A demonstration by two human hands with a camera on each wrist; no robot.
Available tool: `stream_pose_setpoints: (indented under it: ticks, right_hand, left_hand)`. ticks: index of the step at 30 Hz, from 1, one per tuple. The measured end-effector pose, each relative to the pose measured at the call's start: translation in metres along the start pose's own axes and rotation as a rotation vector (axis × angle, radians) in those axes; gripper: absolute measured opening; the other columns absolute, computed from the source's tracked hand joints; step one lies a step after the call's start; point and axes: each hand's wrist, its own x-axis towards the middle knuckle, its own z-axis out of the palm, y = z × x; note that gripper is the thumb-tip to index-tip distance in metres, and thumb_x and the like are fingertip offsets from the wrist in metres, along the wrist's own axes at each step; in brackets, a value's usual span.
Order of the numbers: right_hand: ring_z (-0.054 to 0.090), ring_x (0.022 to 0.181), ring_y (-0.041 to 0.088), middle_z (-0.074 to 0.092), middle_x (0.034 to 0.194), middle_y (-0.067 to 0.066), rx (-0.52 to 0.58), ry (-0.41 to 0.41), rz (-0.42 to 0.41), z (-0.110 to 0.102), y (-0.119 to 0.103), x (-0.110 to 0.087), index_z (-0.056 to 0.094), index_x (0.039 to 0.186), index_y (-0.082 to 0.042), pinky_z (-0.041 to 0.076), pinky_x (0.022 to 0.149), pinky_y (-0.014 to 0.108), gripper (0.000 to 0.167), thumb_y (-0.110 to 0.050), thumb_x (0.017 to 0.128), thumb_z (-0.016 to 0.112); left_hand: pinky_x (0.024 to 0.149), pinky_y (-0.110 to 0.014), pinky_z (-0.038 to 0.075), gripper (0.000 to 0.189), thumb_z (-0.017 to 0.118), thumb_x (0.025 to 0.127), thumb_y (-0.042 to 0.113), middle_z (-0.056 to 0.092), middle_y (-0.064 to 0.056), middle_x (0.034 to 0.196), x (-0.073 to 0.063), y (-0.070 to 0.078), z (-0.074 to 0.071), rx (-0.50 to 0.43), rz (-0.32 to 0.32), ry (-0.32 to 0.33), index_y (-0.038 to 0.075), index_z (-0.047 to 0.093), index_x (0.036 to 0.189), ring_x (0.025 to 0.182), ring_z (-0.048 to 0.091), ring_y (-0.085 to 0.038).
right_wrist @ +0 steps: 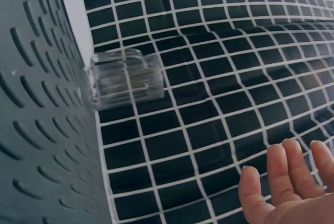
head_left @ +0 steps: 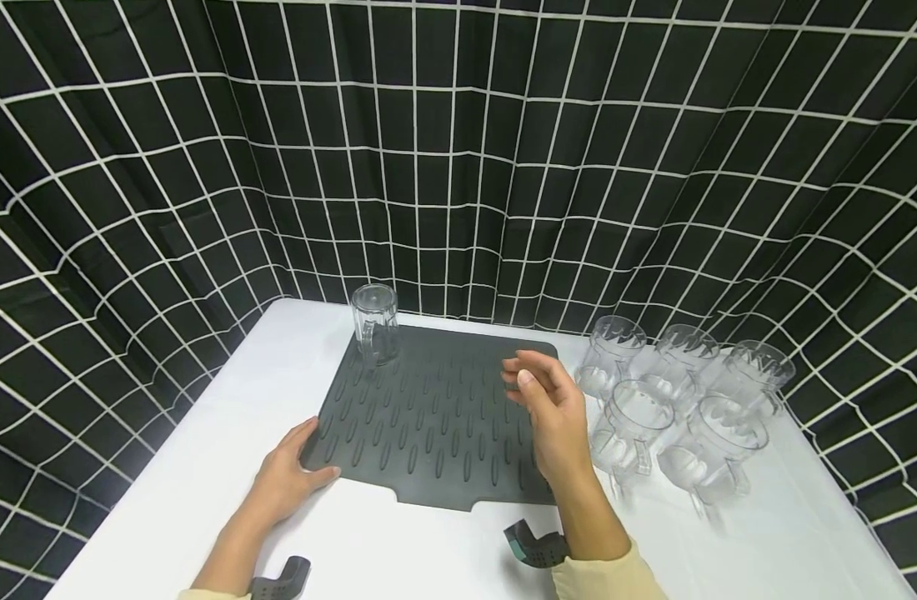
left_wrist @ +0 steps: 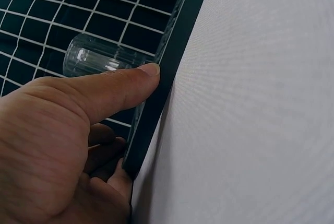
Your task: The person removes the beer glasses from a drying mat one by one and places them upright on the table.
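A dark grey ribbed drying mat (head_left: pixel 436 400) lies on the white table. At its front left corner, my left hand (head_left: pixel 284 479) touches the edges, thumb along the front and fingers along the left side. The thumb (left_wrist: pixel 120 91) rests straight against the mat's rim in the left wrist view. One clear glass mug (head_left: pixel 376 325) stands on the mat's back left corner and looks upside down. Above the mat's right part, my right hand (head_left: pixel 552 408) hovers with loosely bent fingers and nothing in them. To its right stand several clear mugs (head_left: pixel 638 408).
The mugs stand close together in two rows, the front ones with handles toward me. A black curtain with white grid lines (head_left: pixel 443 167) encloses the table (head_left: pixel 241 358) at the back and sides. Dark camera mounts sit at both wrists.
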Motion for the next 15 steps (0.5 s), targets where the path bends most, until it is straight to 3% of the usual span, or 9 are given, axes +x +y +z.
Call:
stream_pose_setpoints:
  ticks: [15]
  right_hand:
    - [0.057, 0.11, 0.033, 0.06, 0.118, 0.018, -0.095, -0.073, 0.155, 0.035, 0.051, 0.031, 0.052, 0.127, 0.006, 0.051, 0.09, 0.045, 0.037, -0.019, 0.1, 0.052]
  left_hand:
    - [0.11, -0.057, 0.022, 0.085, 0.078, 0.079, 0.023, 0.031, -0.019, 0.152, -0.001, -0.002, 0.0, -0.013, 0.011, 0.021, -0.001, 0.033, 0.148, 0.137, 0.027, -0.041]
